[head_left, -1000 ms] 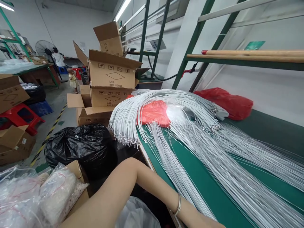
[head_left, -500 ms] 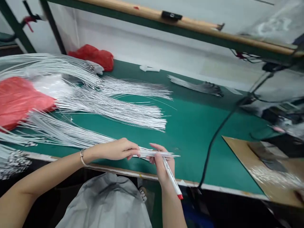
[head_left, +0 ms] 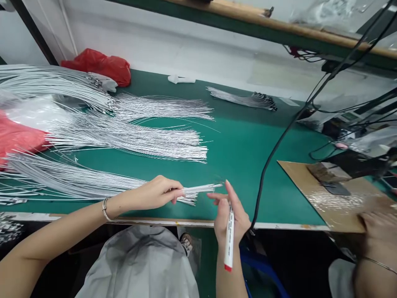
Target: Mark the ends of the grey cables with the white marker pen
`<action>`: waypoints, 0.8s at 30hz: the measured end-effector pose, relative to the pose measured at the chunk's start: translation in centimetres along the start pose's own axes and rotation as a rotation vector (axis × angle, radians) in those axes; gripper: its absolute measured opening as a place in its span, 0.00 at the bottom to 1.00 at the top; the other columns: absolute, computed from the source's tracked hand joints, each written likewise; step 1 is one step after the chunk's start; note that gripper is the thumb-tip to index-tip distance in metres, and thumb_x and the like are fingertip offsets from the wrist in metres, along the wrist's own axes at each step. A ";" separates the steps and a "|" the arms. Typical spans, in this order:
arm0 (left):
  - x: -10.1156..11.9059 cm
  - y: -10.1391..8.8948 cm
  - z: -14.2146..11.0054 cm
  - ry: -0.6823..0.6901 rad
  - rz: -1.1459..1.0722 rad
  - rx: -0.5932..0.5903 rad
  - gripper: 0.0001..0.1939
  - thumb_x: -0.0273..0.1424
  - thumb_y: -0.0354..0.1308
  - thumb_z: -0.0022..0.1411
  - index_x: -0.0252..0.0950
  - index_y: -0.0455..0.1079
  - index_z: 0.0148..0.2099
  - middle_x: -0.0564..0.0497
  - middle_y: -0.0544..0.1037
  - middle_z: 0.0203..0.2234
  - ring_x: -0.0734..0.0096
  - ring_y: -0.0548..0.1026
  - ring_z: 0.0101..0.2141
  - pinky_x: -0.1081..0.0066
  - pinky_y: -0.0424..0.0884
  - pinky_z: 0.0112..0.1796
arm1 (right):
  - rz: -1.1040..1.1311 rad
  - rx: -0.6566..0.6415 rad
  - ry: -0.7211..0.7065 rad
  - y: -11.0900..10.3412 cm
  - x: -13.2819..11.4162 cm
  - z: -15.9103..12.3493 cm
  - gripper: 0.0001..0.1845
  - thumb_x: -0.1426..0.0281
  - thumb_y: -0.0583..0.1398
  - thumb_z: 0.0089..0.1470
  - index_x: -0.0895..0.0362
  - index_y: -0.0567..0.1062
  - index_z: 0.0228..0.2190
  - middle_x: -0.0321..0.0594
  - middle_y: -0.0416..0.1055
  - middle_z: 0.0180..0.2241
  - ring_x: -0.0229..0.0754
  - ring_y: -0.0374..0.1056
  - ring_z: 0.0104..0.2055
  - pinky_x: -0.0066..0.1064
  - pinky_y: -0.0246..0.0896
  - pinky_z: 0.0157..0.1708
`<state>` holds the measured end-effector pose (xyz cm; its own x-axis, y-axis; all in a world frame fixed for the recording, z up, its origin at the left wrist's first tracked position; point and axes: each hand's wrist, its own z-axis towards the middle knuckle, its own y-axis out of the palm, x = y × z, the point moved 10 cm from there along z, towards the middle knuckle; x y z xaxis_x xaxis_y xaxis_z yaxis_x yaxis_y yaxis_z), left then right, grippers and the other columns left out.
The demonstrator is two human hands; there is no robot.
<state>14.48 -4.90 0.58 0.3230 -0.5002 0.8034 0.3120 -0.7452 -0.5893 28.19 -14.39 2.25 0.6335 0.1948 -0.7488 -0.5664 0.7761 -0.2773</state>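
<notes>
My left hand is closed around a few thin white wires, whose ends stick out to the right past the fingers. Under and behind it runs a long bundle of white wires along the front of the table. A white marker pen with a red end rests in my right hand, held between thumb and palm and pointing down toward me. The index finger of that hand is stretched up beside the wire tips. Whether it touches them I cannot tell.
More white wire bundles lie behind on the green table. Red plastic bags sit at the left. A black cable hangs down across the right side. Near a cardboard sheet is another person's hand.
My right hand has come off the wires, moving right with its fingers opening, the marker still in it. My left hand keeps hold of the wires. The view has shifted right.
</notes>
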 end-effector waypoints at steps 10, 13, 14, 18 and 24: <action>0.5 0.4 0.6 0.002 -0.023 -0.017 0.23 0.43 0.40 0.68 0.33 0.66 0.31 0.55 0.68 0.20 0.79 0.58 0.19 0.76 0.52 0.21 | -0.062 -0.124 -0.131 1.2 -1.8 -0.5 0.28 0.73 0.54 0.57 0.56 0.59 0.59 0.40 0.77 0.28 0.41 0.71 0.29 0.36 0.67 0.37; 0.5 0.7 0.6 -0.002 -0.026 -0.033 0.22 0.43 0.40 0.68 0.33 0.65 0.30 0.55 0.66 0.19 0.79 0.56 0.18 0.76 0.51 0.20 | -0.027 -0.216 -0.193 1.8 -2.6 -0.8 0.29 0.76 0.54 0.56 0.55 0.59 0.59 0.39 0.77 0.28 0.41 0.70 0.30 0.36 0.67 0.37; 0.5 0.7 0.6 0.005 -0.031 -0.039 0.22 0.43 0.40 0.68 0.34 0.64 0.30 0.56 0.65 0.19 0.80 0.56 0.18 0.76 0.51 0.20 | -0.006 -0.247 -0.208 2.0 -2.7 -1.0 0.29 0.77 0.53 0.56 0.55 0.59 0.59 0.39 0.77 0.29 0.41 0.70 0.31 0.36 0.67 0.38; 1.4 1.0 0.4 0.074 -0.062 -0.057 0.21 0.40 0.40 0.69 0.34 0.63 0.30 0.56 0.64 0.19 0.79 0.58 0.19 0.76 0.53 0.23 | 0.048 -0.245 -0.145 1.2 -2.0 -0.9 0.27 0.73 0.56 0.55 0.56 0.61 0.57 0.38 0.76 0.29 0.40 0.70 0.30 0.35 0.66 0.37; 2.2 1.9 0.0 0.124 -0.075 -0.180 0.20 0.39 0.41 0.68 0.34 0.64 0.30 0.54 0.68 0.21 0.78 0.62 0.21 0.77 0.57 0.25 | 0.167 -0.527 0.052 3.8 0.0 -1.3 0.13 0.62 0.57 0.54 0.56 0.70 0.22 0.31 0.62 0.15 0.33 0.57 0.17 0.26 0.54 0.19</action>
<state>15.84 -7.41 1.28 0.1893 -0.4827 0.8551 0.1630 -0.8433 -0.5121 25.38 -12.26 0.42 0.4928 0.2490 -0.8337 -0.8527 0.3290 -0.4058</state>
